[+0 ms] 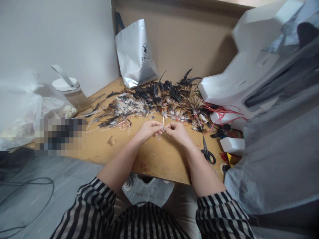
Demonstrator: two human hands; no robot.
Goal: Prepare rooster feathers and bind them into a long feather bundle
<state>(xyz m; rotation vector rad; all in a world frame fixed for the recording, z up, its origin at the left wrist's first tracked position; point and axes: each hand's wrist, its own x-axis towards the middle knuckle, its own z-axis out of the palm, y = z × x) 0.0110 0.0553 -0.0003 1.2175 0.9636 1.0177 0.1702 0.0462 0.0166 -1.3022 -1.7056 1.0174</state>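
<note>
White strip (163,120), thin and short, held above the middle of the counter (154,159), its near end at the fingertips and its far part standing free. It looks very light and fairly stiff along its length, though so narrow that it would probably bend or snap under a hard squeeze. A light fingertip pinch low on the near part seems the best hold; how slippery it is, I cannot tell. At that near end, the left hand (149,130) comes in from the left, its thumb and forefinger nearly closed, pinching the strip. The right hand (178,131) meets it from the right, fingers curled and tips drawn together just beside the strip; whether they grip it, or something finer, cannot be made out. Farther off lies a heap of feathers (134,106), and beyond that stands a silver bag (137,53).
</note>
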